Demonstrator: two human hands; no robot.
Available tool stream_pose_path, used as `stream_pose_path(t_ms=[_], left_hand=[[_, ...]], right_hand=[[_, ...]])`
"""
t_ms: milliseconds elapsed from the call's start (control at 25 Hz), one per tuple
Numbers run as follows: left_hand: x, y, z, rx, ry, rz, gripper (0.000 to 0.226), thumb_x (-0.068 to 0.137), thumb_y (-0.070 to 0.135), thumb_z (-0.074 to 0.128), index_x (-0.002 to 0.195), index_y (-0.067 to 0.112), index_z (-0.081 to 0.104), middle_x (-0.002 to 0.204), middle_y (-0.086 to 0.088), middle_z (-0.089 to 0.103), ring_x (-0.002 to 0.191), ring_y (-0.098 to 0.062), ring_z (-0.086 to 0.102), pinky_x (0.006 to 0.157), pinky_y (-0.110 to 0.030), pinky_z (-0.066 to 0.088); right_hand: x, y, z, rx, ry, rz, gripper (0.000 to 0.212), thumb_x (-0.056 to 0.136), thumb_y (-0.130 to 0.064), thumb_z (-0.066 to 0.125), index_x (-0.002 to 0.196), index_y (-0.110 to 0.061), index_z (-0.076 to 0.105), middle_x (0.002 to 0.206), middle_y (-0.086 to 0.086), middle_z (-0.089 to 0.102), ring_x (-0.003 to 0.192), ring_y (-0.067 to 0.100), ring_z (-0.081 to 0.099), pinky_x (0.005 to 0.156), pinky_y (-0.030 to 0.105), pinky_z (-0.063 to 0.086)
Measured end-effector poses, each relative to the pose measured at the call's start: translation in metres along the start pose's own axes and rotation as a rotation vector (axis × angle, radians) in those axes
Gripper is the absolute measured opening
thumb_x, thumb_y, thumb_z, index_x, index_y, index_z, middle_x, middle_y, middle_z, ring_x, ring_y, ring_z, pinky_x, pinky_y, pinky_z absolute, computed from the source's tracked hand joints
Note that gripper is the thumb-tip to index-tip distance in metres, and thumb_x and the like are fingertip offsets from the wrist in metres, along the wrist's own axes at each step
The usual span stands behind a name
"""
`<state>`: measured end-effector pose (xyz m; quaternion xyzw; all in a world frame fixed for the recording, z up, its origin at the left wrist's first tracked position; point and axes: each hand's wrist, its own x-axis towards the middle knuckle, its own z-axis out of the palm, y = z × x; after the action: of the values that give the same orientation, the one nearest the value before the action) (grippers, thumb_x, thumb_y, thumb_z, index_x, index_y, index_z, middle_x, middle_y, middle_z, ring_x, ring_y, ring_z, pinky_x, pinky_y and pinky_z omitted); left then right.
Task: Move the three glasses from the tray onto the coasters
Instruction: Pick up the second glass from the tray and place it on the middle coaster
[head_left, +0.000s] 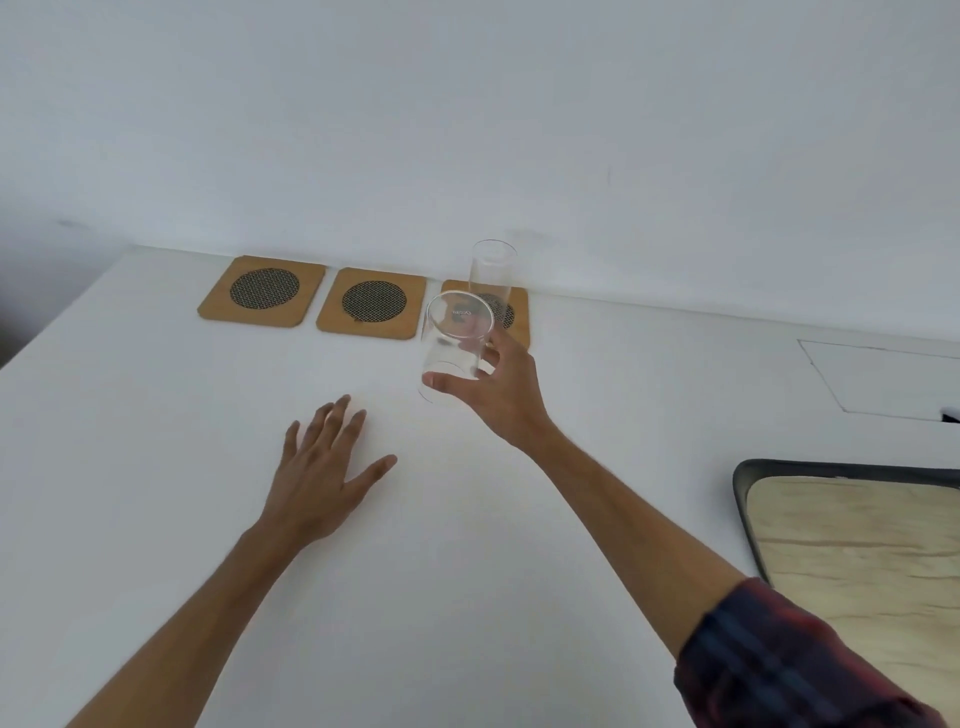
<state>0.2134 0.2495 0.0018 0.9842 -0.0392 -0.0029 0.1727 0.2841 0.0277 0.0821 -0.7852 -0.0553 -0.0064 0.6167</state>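
Three square wooden coasters with dark mesh centres lie in a row against the wall: the left coaster (262, 291), the middle coaster (372, 304) and the right coaster (519, 317). A clear glass (492, 270) stands upright on the right coaster. My right hand (493, 389) holds a second clear glass (456, 338) tilted, in the air just in front of the right and middle coasters. My left hand (324, 467) hovers flat over the white table, fingers spread, holding nothing. The tray (748, 499) with a marbled surface sits at the right edge; the visible part holds no glass.
The white table (156, 467) runs back to a white wall. A rectangular outline (883, 379) is marked in the tabletop at the far right, beyond the tray. The table's left edge slants away at the far left.
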Motion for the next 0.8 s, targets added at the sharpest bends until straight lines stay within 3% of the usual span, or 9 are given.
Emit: stream_pose_path(t_ms=[200, 280, 360, 520, 640, 800], left_hand=[[0.014, -0.032, -0.001, 0.039, -0.015, -0.014, 0.085, 0.082, 0.075, 0.012, 0.153, 0.029, 0.015, 0.164, 0.0, 0.006, 0.15, -0.017, 0.001, 0.121, -0.048, 0.002], [0.014, -0.033, 0.002, 0.046, -0.011, -0.009, 0.083, 0.083, 0.075, 0.011, 0.153, 0.031, 0.011, 0.164, 0.001, 0.005, 0.15, -0.016, 0.0, 0.121, -0.047, 0.0], [0.014, -0.035, 0.006, 0.039, -0.006, -0.012, 0.081, 0.084, 0.075, 0.012, 0.153, 0.033, 0.009, 0.164, 0.002, 0.004, 0.15, -0.014, -0.002, 0.121, -0.046, -0.002], [0.015, -0.038, 0.009, 0.032, 0.011, -0.016, 0.078, 0.086, 0.075, 0.013, 0.153, 0.035, 0.007, 0.164, 0.005, 0.002, 0.15, -0.011, -0.005, 0.121, -0.045, -0.003], [0.016, -0.039, 0.009, 0.021, 0.015, -0.014, 0.078, 0.085, 0.076, 0.013, 0.152, 0.036, 0.006, 0.164, 0.006, 0.001, 0.149, -0.009, -0.006, 0.121, -0.044, -0.003], [0.016, -0.04, 0.009, 0.008, 0.025, -0.016, 0.078, 0.085, 0.076, 0.015, 0.152, 0.037, 0.008, 0.164, 0.007, 0.002, 0.149, -0.008, -0.006, 0.121, -0.043, -0.004]], right_hand=[[0.047, 0.009, 0.035, -0.057, 0.032, -0.027, 0.062, 0.06, -0.025, 0.095, 0.109, -0.007, 0.062, 0.107, 0.012, 0.071, 0.108, 0.026, 0.065, 0.091, 0.042, 0.057], [0.068, 0.012, 0.048, -0.094, 0.061, -0.032, 0.059, 0.06, -0.027, 0.095, 0.104, -0.007, 0.062, 0.101, 0.005, 0.071, 0.104, 0.024, 0.066, 0.092, 0.046, 0.055], [0.087, 0.014, 0.06, -0.092, 0.072, -0.028, 0.06, 0.059, -0.028, 0.095, 0.108, -0.011, 0.064, 0.103, -0.005, 0.07, 0.105, 0.014, 0.065, 0.094, 0.04, 0.054], [0.124, 0.021, 0.078, -0.088, 0.034, -0.01, 0.062, 0.059, -0.022, 0.095, 0.111, -0.008, 0.064, 0.11, -0.002, 0.07, 0.105, 0.013, 0.063, 0.09, 0.023, 0.05], [0.144, 0.026, 0.091, -0.087, 0.011, 0.008, 0.068, 0.058, -0.019, 0.095, 0.117, -0.005, 0.064, 0.119, 0.003, 0.071, 0.112, 0.015, 0.064, 0.094, 0.021, 0.048], [0.161, 0.032, 0.103, -0.113, 0.009, 0.014, 0.068, 0.059, -0.019, 0.096, 0.117, -0.003, 0.063, 0.115, 0.002, 0.069, 0.107, 0.012, 0.062, 0.094, 0.021, 0.048]])
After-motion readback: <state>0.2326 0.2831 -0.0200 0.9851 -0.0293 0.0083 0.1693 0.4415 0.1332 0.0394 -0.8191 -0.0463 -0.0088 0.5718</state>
